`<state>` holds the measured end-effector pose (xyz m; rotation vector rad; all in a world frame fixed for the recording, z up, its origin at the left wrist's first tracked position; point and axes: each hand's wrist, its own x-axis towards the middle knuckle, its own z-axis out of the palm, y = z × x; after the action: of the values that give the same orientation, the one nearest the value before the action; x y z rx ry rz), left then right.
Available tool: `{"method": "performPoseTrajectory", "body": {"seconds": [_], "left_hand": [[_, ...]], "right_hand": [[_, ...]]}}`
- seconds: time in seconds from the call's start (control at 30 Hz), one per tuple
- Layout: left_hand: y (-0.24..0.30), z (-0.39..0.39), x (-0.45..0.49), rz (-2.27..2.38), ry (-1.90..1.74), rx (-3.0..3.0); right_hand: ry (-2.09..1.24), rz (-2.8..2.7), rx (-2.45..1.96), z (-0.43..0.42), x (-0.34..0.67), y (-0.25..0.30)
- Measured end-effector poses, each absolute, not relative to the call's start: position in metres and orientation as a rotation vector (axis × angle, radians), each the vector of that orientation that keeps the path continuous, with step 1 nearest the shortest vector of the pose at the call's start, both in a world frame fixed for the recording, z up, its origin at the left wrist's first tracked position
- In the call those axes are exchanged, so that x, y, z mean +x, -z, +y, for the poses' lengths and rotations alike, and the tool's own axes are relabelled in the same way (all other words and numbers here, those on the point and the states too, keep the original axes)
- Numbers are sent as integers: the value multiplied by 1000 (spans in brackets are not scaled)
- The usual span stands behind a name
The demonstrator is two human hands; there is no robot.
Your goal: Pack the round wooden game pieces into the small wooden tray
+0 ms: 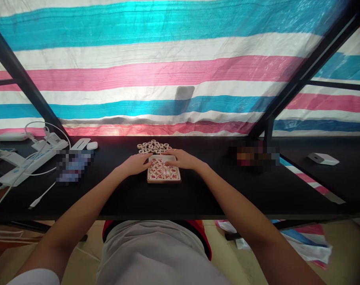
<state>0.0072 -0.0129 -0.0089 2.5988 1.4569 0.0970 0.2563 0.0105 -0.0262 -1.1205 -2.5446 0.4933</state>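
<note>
now left hand and right hand lie open-palmed on round wooden discs.

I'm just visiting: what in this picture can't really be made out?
All head view.
Far rows of the tray: covered by the left hand and right hand; whether either grips a piece cannot be told.
Marks on the loose pile of pieces: too small to read.
Two spots on the table, the left patch and the right patch: pixelated.
White cables: cut off by the left edge.
</note>
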Motion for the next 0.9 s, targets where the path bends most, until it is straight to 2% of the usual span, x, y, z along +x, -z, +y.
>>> {"method": "performPoseTrajectory", "body": {"seconds": [0.9], "left_hand": [[7, -14, 9, 1467, -89, 2607]], "right_hand": [[-468, -2537, -1031, 11, 256, 32]]}}
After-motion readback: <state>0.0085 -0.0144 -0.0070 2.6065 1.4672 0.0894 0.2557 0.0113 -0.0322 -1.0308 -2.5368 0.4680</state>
